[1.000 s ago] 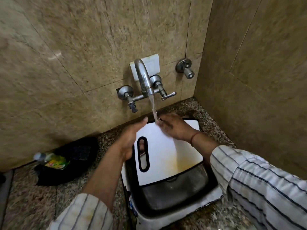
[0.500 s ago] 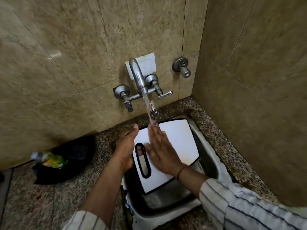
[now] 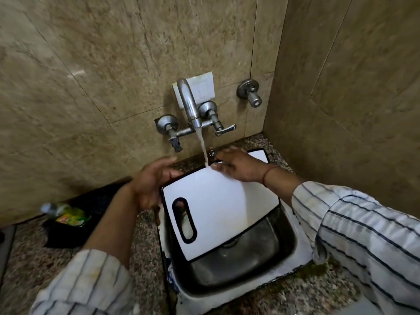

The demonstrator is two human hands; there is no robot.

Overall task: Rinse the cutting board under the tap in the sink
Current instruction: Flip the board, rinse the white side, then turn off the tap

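A white cutting board (image 3: 218,201) with a black rim and an oval handle slot lies tilted over the steel sink (image 3: 286,242). Water runs from the wall tap (image 3: 189,103) onto the board's far edge. My left hand (image 3: 152,183) grips the board's left edge beside the slot. My right hand (image 3: 238,165) rests flat on the board's far end, fingers spread, right next to the stream. The board's far right corner (image 3: 259,155) shows behind that hand.
A green dish-soap bottle (image 3: 68,215) lies in a black holder (image 3: 91,201) on the speckled granite counter (image 3: 34,264) at left. A second valve (image 3: 250,92) sticks out of the tiled wall. The side wall (image 3: 352,110) closes in on the right.
My right hand slid from the board's middle up to its far end by the stream. The board now lies lower and further toward me over the sink. My left hand keeps its hold.
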